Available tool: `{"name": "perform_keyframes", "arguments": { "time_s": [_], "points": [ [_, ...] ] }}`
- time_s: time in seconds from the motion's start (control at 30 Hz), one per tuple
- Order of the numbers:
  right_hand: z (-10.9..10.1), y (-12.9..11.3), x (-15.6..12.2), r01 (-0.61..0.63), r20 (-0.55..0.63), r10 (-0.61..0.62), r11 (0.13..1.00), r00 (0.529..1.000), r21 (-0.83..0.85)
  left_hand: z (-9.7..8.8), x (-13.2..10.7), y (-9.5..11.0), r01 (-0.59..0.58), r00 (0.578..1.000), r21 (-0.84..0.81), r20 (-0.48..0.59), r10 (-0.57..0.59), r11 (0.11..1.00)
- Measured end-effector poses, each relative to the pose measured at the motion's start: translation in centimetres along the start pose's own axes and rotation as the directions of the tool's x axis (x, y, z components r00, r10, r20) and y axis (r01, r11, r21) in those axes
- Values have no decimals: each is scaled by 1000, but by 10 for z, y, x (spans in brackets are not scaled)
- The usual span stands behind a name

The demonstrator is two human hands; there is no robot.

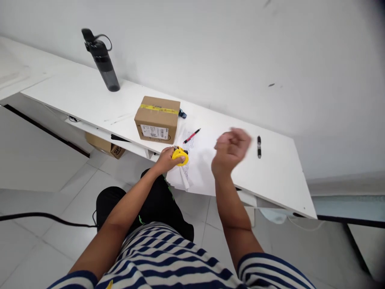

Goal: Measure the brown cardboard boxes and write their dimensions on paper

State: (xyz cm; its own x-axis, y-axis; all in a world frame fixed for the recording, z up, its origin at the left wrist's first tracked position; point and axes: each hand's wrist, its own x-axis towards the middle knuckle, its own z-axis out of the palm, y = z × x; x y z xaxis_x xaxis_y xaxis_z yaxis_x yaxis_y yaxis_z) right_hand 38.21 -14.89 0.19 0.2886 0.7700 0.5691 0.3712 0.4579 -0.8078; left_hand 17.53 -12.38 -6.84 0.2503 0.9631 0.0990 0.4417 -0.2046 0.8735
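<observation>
My left hand [166,161] is closed around a yellow tape measure [182,159], held over the desk's front edge just below the cardboard box [158,119]. White paper sheets [204,176] with handwriting lie beside the tape measure and hang partly past the edge. A red and black pen [191,136] rests across the top of the paper. My right hand [231,150] is raised above the right part of the paper, its fingers curled in and slightly blurred; nothing shows in it.
The narrow white desk [279,172] runs along a wall. A dark water bottle [104,66] stands at the back left. One black marker [259,147] lies at the right. A small dark object [182,114] sits behind the box. Under the desk is another carton [104,145].
</observation>
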Motion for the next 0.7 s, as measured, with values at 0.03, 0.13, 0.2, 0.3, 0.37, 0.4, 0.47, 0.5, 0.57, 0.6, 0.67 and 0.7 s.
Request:
{"name": "perform_keyframes", "arguments": {
  "time_s": [0.03, 0.13, 0.2, 0.3, 0.37, 0.4, 0.47, 0.5, 0.57, 0.6, 0.67, 0.7],
  "points": [
    [6, 2, -1, -29, 16, 29, 1000, 999, 1, -1, -4, -1, 11, 1000, -62, -8, -12, 998],
    [18, 8, -16, -188, 362, 172, 982, 916, 9, -8, -21, 6, 20, 998, -314, -51, -38, 949],
    [24, 6, -28, -284, 623, 179, 956, 762, 73, -17, -31, 21, -118, 991, -373, -107, 83, 920],
    [41, -14, -38, -415, 767, 93, 879, 634, 236, -39, -33, 58, -423, 898, -181, -219, 382, 888],
    [56, -35, -32, -434, 732, 63, 838, 678, 330, -59, -26, 81, -528, 825, -16, -248, 508, 849],
    [64, -45, -26, -420, 697, 62, 834, 714, 356, -71, -21, 88, -548, 797, 61, -263, 543, 834],
    [77, -61, -5, -353, 610, 70, 865, 789, 357, -96, -8, 93, -529, 762, 197, -318, 564, 826],
    [82, -67, 9, -305, 570, 66, 892, 819, 334, -108, -1, 91, -485, 758, 241, -363, 541, 841],
    [91, -73, 42, -197, 542, 27, 946, 840, 259, -130, 14, 76, -322, 778, 234, -487, 397, 917],
    [97, -73, 59, -138, 556, -6, 966, 831, 217, -139, 21, 67, -198, 792, 166, -554, 258, 966],
    [112, -70, 93, -47, 627, -26, 994, 778, 100, -149, 35, 47, 45, 809, -82, -582, -84, 996],
    [122, -67, 107, -6, 647, -13, 1000, 763, 28, -150, 41, 38, 110, 830, -211, -518, -206, 971]
  ]
}}
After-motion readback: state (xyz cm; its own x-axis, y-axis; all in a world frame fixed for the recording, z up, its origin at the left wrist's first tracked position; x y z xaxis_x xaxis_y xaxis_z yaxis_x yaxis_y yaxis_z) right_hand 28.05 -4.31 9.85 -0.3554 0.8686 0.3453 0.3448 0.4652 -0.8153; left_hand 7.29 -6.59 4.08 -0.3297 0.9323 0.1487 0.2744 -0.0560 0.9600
